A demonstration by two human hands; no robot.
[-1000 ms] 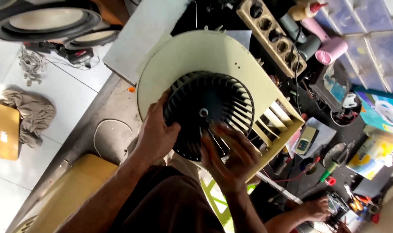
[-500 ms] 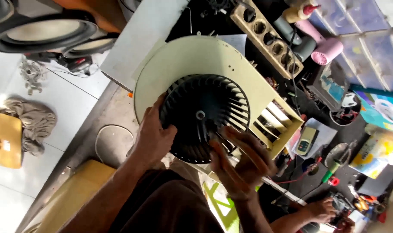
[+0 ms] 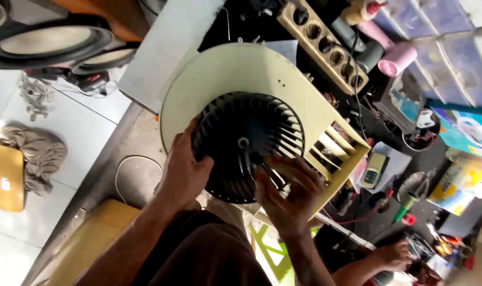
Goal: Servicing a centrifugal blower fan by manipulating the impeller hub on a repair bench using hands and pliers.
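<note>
In the middle of the frame sits a black fan wheel [image 3: 247, 145], round with many thin blades, inside a cream plastic housing [image 3: 241, 69] shaped like a snail shell. The left hand [image 3: 184, 168] is on the left rim of the wheel, with its fingers curled around the edge and gripping it. The right hand [image 3: 289, 191] is at the lower right of the wheel, its fingers spread wide and bent, the tips touching the blades; it presses on the wheel more than it closes around it. A slotted vent [image 3: 331, 151] on the housing shows just right of the wheel. At the upper right lies a tan block with round holes [image 3: 325, 42], and beside it a pink hair dryer [image 3: 397, 55]. At the upper left are big round speakers [image 3: 45, 42]. A grey cloth [image 3: 37, 153] lies on the white floor at the left. At the lower right another person's hand [image 3: 392, 254] rests among small tools on a dark table [image 3: 437, 212].
</note>
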